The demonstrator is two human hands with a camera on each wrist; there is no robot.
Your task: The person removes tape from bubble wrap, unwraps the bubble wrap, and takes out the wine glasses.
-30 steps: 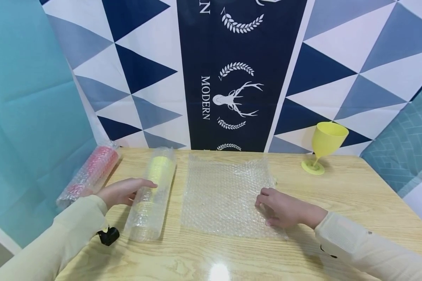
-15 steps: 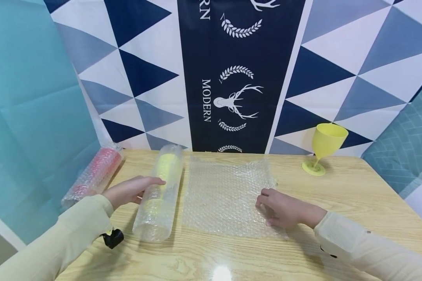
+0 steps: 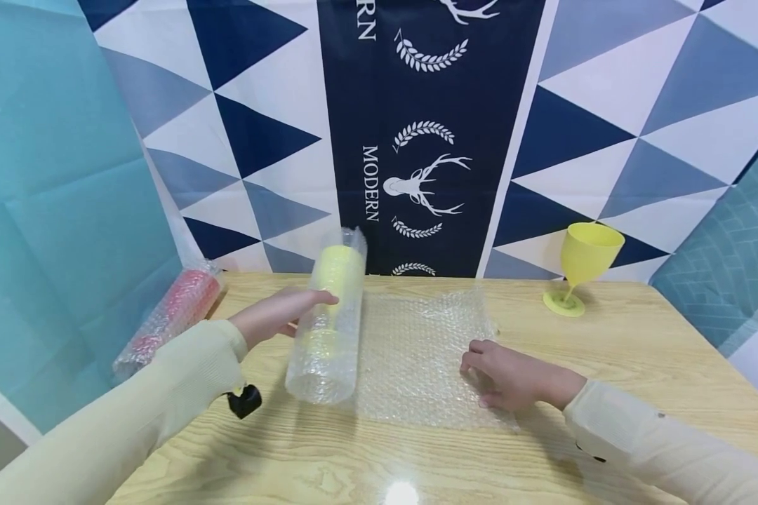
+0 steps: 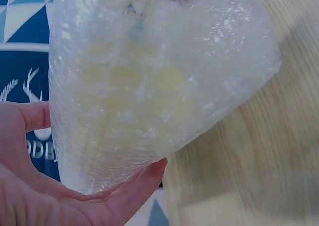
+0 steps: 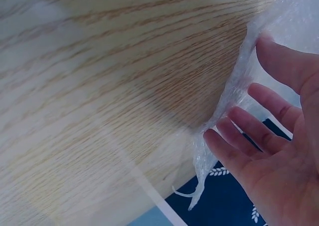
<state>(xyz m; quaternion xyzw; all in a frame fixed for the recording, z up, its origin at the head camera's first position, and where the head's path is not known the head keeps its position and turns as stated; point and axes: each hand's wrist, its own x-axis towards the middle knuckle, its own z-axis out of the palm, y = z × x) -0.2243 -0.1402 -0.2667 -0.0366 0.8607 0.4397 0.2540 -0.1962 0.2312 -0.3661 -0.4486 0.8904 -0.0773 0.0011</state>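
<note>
My left hand (image 3: 284, 312) grips a bubble-wrap roll (image 3: 346, 315) with a yellow thing inside, thumb on one side and fingers on the other. The roll is tilted and raised over the left part of a flat bubble-wrap sheet (image 3: 423, 365). In the left wrist view the same roll (image 4: 129, 96) sits in the curve of the hand (image 4: 55, 181), its yellow contents blurred by the bubbles. My right hand (image 3: 505, 372) rests at the sheet's right edge. In the right wrist view its loosely bent fingertips touch the sheet's edge (image 5: 227, 96), without a pinch.
A yellow plastic goblet (image 3: 587, 256) stands at the back right of the wooden table (image 3: 278, 456). Against the left side lies another bubble-wrap roll (image 3: 170, 319) with something red inside. A patterned cloth (image 3: 432, 98) hangs behind the table.
My left hand has moved right with the yellow-filled bubble-wrap roll, lifting it from beside the sheet to over the sheet's left part. My right hand has stayed at the sheet's edge.
</note>
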